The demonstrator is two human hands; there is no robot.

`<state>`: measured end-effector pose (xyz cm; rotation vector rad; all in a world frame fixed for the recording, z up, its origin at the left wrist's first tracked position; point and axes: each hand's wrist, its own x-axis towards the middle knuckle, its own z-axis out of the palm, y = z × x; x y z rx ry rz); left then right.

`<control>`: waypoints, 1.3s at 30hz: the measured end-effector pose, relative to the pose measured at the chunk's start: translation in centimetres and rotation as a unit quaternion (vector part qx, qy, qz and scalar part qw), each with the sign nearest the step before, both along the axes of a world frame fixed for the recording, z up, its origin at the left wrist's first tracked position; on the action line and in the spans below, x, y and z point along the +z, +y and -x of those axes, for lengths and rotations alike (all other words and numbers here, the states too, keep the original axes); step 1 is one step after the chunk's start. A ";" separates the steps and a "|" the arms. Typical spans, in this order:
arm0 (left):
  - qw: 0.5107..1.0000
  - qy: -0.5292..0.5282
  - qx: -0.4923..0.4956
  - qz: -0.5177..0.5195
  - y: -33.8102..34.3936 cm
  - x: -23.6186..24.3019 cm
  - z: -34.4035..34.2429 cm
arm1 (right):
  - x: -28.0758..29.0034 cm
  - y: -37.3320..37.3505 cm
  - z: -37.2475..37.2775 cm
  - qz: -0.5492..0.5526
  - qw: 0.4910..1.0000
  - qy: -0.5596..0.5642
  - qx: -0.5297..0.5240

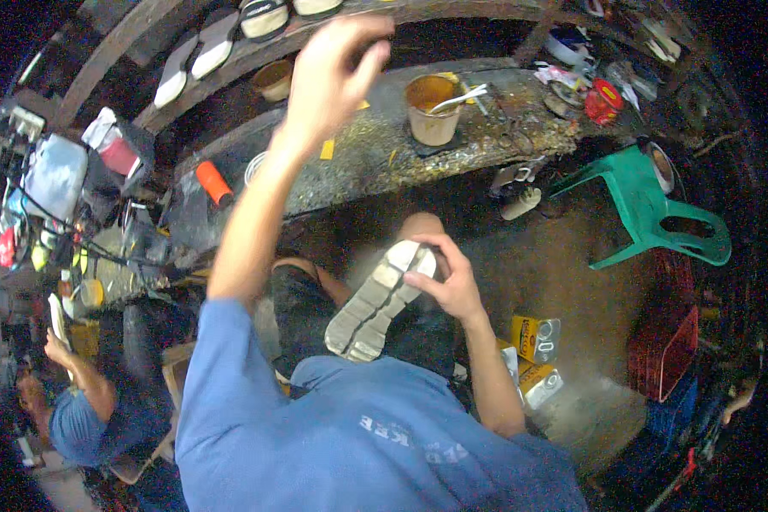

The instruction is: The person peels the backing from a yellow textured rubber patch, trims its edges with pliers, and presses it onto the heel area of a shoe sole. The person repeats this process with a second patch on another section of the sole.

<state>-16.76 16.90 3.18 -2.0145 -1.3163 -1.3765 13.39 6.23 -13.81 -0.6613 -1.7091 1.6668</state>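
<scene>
My right hand [450, 277] grips the toe end of a whitish shoe sole [375, 299], thumb on its face and fingers round the edge. The sole lies tilted over my lap, its blocky side with a dark lengthwise groove facing up. Whether an upper is attached underneath is hidden. My left hand [337, 72] is raised over the far bench near the shelf edge, slightly blurred, with thumb and curved fingers apart and nothing visible between them. Several pale soles [216, 44] and footwear pieces [264, 19] rest on the shelf beside it.
A glue-stained pot [433, 119] with a white-handled tool stands on the crusty bench [358, 175]. An orange cylinder [214, 183] lies left. Right are a green plastic stool [627, 200], yellow cans [536, 337] and a red crate [666, 350]. Another person [90, 418] sits at lower left.
</scene>
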 end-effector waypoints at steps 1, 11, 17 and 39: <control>0.991 -0.100 -0.022 0.080 -4.8 -2.3 -1.5 | 0.0 0.0 0.1 0.013 1.000 0.017 -0.007; 0.771 -0.444 -0.069 0.451 -25.6 -15.7 -7.6 | 0.8 -0.3 5.5 -0.013 0.997 -0.006 0.073; 0.726 -0.517 -0.182 0.415 -27.9 -15.8 -3.1 | 3.3 -1.2 9.9 -0.070 0.985 -0.004 0.155; 0.693 -0.670 -0.150 0.220 -33.5 -16.3 -3.0 | 1.2 16.7 30.7 -0.250 0.950 -0.135 -0.131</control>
